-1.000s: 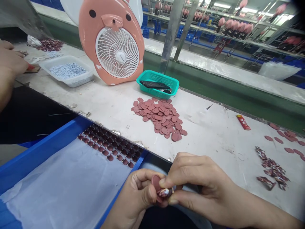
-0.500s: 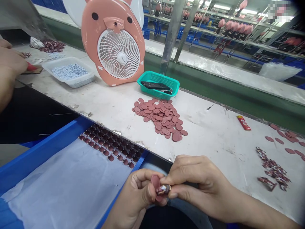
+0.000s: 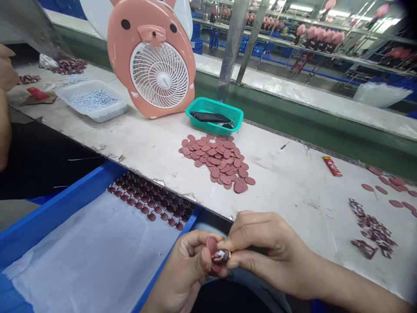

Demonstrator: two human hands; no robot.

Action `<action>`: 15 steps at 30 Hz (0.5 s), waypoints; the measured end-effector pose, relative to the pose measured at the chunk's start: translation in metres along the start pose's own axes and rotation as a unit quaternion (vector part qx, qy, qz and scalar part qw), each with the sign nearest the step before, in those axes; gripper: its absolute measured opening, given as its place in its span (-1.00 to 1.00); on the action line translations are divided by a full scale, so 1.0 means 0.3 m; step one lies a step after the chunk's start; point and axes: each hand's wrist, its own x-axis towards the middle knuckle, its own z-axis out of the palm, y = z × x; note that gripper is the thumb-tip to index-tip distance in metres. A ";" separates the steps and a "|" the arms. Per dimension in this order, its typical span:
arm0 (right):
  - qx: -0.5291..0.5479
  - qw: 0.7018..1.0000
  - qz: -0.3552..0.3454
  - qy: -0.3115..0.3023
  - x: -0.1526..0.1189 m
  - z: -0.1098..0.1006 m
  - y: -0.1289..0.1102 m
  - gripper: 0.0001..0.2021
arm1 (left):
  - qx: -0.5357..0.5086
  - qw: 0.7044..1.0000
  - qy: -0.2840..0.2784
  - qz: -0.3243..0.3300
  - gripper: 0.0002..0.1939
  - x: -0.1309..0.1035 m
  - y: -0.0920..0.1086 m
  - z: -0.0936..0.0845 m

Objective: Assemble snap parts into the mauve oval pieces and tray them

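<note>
A small reddish oval disc (image 3: 213, 246) sits pinched between two hands just below the near edge of the worktable (image 3: 293, 182), with a tiny glossy dark piece (image 3: 222, 255) pressed against its face. The left hand (image 3: 187, 269) grips the disc from below, thumb up against it; the right hand (image 3: 263, 248) closes thumb and forefinger on the dark piece, so both hands are clamped on the same little assembly (the two parts are touching, though how they join is too small to tell).

Just left of the hands lies a blue tray (image 3: 58, 204) lined with white sheet, rows of finished dark-red pieces (image 3: 153, 202) at its far end. On the table beyond is a heap of loose discs (image 3: 216, 161), and behind that a teal basket (image 3: 215, 115) beside a pink fan (image 3: 153, 56). To the right lie a cluster of dark pieces (image 3: 371, 230) and a red tube (image 3: 332, 166). At far left, another person's hand (image 3: 6, 69) shows near a white tray of beads (image 3: 93, 100).
</note>
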 end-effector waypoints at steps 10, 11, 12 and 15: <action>-0.004 0.999 0.027 -0.025 0.011 -0.007 0.006 -0.93 | -0.019 1.000 0.017 -0.013 -0.63 0.004 0.000 -0.003; -0.002 0.999 0.028 -0.026 0.014 -0.009 0.005 -0.94 | -0.022 0.999 0.017 -0.016 -0.63 0.006 0.000 -0.006; -0.001 0.999 0.026 -0.025 0.016 -0.011 0.005 -0.94 | -0.020 1.000 0.014 -0.019 -0.64 0.009 0.000 -0.011; -0.008 1.000 0.012 -0.010 0.016 -0.013 0.009 -0.93 | 0.014 1.000 -0.011 -0.013 -0.51 0.024 0.001 -0.035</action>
